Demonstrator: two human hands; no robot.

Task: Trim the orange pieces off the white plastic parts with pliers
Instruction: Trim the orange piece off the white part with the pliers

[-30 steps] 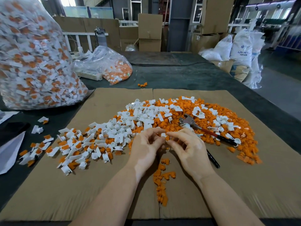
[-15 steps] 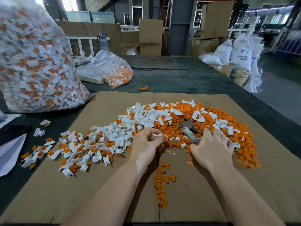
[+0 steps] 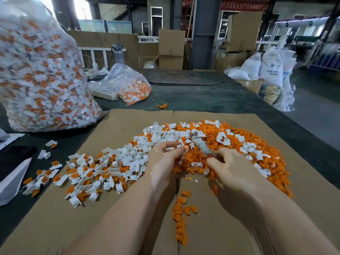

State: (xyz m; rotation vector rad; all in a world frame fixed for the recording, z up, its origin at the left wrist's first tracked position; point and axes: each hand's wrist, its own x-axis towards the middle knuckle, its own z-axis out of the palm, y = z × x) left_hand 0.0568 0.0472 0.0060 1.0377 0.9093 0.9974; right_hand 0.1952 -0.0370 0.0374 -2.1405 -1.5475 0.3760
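Head view: left hand (image 3: 163, 159) pinches a white part (image 3: 184, 148) at centre frame, right hand (image 3: 230, 166) grasps the blurred pliers (image 3: 199, 147) just beside it. A hasty bite could nick the white plastic or fling orange scrap (image 3: 202, 159) off the cardboard (image 3: 110, 218).

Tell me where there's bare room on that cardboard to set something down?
Bare cardboard lies near-left, below the white parts, and far-right beyond the orange heap. The middle is crowded: both piles, a scrap trail and both hands.
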